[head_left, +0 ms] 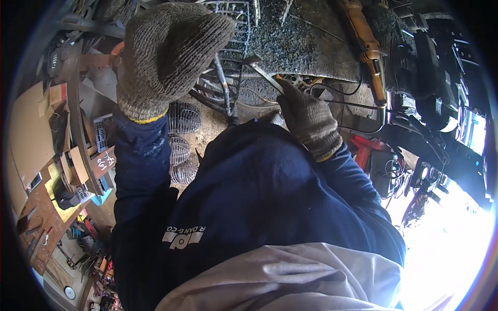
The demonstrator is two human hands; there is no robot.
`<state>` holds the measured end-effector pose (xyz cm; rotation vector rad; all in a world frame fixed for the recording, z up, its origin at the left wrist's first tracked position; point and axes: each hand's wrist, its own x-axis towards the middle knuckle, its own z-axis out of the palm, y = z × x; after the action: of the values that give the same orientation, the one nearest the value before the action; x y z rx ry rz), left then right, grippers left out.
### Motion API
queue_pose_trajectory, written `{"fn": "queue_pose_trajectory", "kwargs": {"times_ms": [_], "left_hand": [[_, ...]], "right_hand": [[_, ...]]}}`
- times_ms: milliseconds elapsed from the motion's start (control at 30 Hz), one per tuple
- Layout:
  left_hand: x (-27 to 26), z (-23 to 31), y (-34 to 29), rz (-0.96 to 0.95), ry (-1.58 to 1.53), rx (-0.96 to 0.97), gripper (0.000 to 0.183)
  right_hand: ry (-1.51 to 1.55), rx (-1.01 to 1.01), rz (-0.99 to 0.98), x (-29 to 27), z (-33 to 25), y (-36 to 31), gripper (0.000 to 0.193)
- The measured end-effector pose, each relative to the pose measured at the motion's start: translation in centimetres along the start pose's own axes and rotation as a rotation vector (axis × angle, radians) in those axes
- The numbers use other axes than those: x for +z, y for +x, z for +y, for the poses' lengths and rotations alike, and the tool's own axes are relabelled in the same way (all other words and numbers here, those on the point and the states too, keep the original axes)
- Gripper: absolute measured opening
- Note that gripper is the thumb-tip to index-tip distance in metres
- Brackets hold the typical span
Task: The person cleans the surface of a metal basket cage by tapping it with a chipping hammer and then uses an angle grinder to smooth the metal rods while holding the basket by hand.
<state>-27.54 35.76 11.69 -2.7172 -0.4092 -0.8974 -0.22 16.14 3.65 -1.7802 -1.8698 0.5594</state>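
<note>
My left hand (174,57), in a thick grey-brown knitted glove, is raised large at the upper left. Its fingers are curled together, and whatever they hold is hidden. Beside and partly behind it stands a frame of welded metal wire (237,28), with bent bars (223,85) running down toward my body. My right hand (309,122), gloved alike, is wrapped round a small hammer (267,75) with a flat metal shaft. The hammer's head points left and lies close to the wire frame's bars.
A dusty, grit-covered work surface (306,44) spreads ahead. An orange power tool (363,44) lies on the right, with black cables near it. A red tool (364,149) is beyond my right forearm. Wire coils (182,118) sit lower left, beside a cluttered wooden bench (49,220).
</note>
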Motion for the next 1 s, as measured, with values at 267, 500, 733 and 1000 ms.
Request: {"fn": "queue_pose_trajectory", "kwargs": {"times_ms": [267, 500, 733, 1000], "left_hand": [[-0.4, 0.2, 1.0, 0.013, -0.024, 0.040, 0.038], [0.6, -0.1, -0.4, 0.015, -0.295, -0.119, 0.038], [0.2, -0.6, 0.2, 0.027, -0.111, 0.069, 0.040], [-1.0, 1.5, 2.6, -0.063, -0.001, -0.064, 0.043]], "right_hand": [[0.019, -0.012, 0.042, 0.6, 0.7, 0.2, 0.037], [0.071, 0.253, -0.247, -1.4, -1.5, 1.3, 0.037], [0.067, 0.097, -0.107, 0.1, -0.1, 0.7, 0.037], [0.053, 0.097, -0.097, 0.2, 0.1, 0.4, 0.037]]}}
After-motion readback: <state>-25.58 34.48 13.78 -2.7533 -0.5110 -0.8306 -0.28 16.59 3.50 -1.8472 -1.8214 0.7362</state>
